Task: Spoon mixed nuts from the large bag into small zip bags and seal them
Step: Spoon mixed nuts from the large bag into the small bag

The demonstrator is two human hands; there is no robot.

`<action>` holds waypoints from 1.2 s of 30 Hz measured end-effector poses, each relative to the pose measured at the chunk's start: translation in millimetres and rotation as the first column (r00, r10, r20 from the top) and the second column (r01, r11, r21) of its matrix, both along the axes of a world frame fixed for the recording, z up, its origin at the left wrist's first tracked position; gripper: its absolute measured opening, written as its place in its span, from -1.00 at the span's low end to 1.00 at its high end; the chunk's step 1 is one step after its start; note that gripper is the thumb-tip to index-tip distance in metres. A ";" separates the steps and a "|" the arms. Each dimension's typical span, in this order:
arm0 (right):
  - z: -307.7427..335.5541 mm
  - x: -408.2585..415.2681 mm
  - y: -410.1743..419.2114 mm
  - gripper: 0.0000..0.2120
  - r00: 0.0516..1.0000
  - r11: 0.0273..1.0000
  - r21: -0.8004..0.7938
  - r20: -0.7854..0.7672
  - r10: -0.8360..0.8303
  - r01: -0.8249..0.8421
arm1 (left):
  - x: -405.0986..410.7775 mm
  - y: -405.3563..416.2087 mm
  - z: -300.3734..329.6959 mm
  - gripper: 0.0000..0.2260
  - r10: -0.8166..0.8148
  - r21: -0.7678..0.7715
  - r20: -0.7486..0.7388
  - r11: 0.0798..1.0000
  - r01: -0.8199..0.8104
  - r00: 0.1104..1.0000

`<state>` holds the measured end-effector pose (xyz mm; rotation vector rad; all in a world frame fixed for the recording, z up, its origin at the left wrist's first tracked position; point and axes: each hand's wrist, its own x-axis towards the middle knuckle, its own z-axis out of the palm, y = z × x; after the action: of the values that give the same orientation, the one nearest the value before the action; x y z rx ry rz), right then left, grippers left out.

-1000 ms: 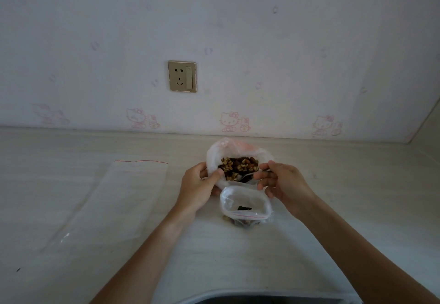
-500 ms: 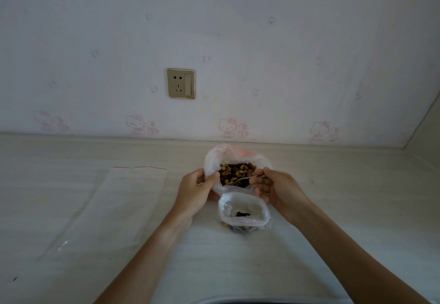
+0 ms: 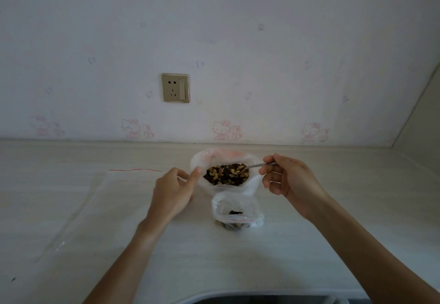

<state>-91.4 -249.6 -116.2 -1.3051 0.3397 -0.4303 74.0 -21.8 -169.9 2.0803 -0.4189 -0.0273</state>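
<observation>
The large bag point(image 3: 222, 155) stands open on the counter, full of mixed nuts point(image 3: 226, 175). My left hand point(image 3: 172, 188) pinches its left rim between thumb and fingers. My right hand point(image 3: 289, 182) grips the handle of a metal spoon point(image 3: 256, 166), whose bowl lies in the nuts at the bag's right side. In front of the large bag stands a small zip bag point(image 3: 237, 207) with a red seal line, open, with a few dark pieces inside.
A flat empty zip bag point(image 3: 100, 199) with a red top line lies on the counter point(image 3: 309, 244) to the left. The wall with a socket point(image 3: 175, 88) rises behind. A sink rim point(image 3: 250, 297) shows at the bottom edge.
My right hand has drawn back to the right, and the spoon handle now shows reaching into the nuts. My left hand stays on the bag's left rim. The view has tilted up.
</observation>
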 end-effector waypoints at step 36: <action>-16.7 -38.7 13.1 -0.68 0.994 0.998 -0.026 0.093 -0.056 0.059 | -48.6 0.9 -2.5 -0.61 -0.207 0.080 0.139 0.977 0.197 0.968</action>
<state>-130.1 -236.6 -132.9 -1.3012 0.2955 -0.5439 25.4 -20.8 -172.4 2.1039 -0.7285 -0.0092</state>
